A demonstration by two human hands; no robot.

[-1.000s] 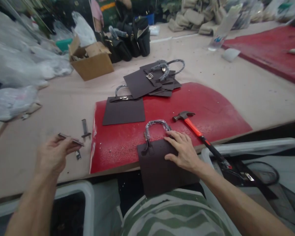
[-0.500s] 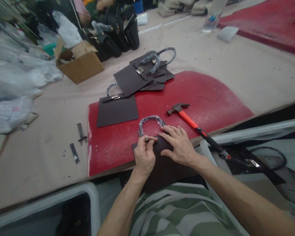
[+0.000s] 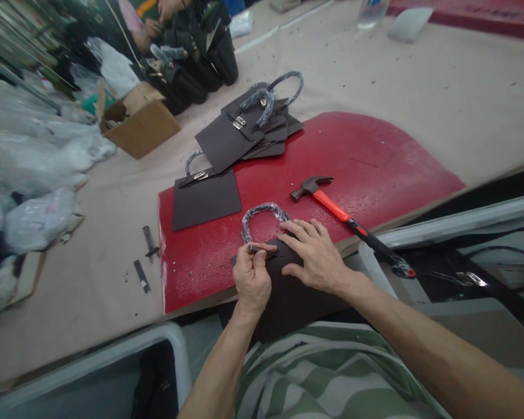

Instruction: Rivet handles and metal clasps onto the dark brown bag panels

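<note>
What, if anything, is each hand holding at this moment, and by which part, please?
The left hand pinches a small metal piece by its near end; the right hand presses flat on the dark bag panel, gripping nothing.

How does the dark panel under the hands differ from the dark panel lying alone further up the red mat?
The near panel hangs over the table edge, pressed flat by the right hand; the far panel lies wholly on the red mat, untouched. The left hand pinches a small piece at the near one. Both have wrapped handles.
</note>
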